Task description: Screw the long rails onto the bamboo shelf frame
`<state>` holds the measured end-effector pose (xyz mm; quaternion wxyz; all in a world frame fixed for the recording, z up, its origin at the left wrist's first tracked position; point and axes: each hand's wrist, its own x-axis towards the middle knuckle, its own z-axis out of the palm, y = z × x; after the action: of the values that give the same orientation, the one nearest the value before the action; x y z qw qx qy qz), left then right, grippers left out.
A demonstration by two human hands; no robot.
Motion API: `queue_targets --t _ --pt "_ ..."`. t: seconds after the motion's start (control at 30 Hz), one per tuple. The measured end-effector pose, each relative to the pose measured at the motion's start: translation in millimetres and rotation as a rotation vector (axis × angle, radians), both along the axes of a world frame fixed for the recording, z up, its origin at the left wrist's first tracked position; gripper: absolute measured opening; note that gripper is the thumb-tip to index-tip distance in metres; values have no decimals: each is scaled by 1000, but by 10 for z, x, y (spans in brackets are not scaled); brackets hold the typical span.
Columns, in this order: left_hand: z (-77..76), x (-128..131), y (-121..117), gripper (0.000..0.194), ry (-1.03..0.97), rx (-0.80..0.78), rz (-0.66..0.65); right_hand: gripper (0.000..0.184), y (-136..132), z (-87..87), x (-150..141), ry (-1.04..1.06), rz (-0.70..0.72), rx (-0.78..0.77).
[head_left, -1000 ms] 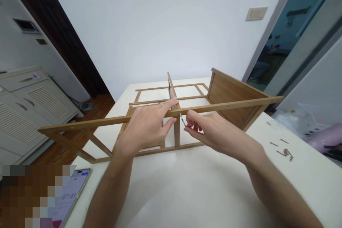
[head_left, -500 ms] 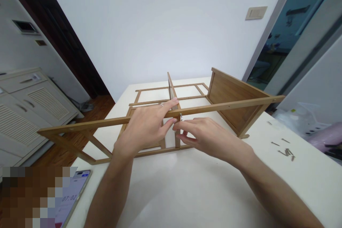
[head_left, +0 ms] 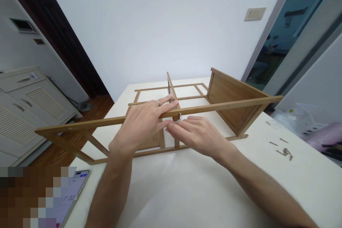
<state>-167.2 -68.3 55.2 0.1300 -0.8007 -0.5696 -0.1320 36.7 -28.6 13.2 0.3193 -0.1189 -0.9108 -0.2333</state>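
A wooden frame with slatted sides lies across the white table (head_left: pixel 165 188). Its near upper rail (head_left: pixel 224 106) runs left to right before me. My left hand (head_left: pixel 143 124) is closed over this rail, fingers draped across it by the upright middle panel (head_left: pixel 172 94), thumb below. In my right hand (head_left: pixel 200 135), a bent metal hex key (head_left: pixel 180 118) is pinched between thumb and fingers. The key's short end meets the rail's near side where the middle panel joins; the fastener there is hidden. My left thumb is close to my right fingertips.
Several screws (head_left: pixel 285 152) lie on the table at the right. A wide wooden panel (head_left: pixel 235 99) forms the frame's right part. A phone (head_left: pixel 77 188) rests at the left edge. Clear plastic packaging (head_left: pixel 291 119) sits beyond the right edge, and a wall stands behind.
My right hand has shifted slightly left and turned the hex key, so its long arm now shows pointing left. My left fingers have spread a little on the rail.
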Motion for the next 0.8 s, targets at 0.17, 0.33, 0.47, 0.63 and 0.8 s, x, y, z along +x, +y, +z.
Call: queue_targets --t 0.17,0.33,0.47,0.63,0.8 --pt "7 37 -6 59 -13 -10 6 24 14 5 -78 96 7 73" --pt "22 62 -14 61 -40 -59 34 22 -19 10 -151 221 -25 119" --pt "62 83 -29 66 -37 -96 68 19 -36 5 -158 289 -41 105" --pt "78 107 -27 56 -99 -85 29 27 -38 17 -141 295 -45 32" --pt "69 106 -14 49 -162 -90 32 39 -20 33 -125 299 -1 13"
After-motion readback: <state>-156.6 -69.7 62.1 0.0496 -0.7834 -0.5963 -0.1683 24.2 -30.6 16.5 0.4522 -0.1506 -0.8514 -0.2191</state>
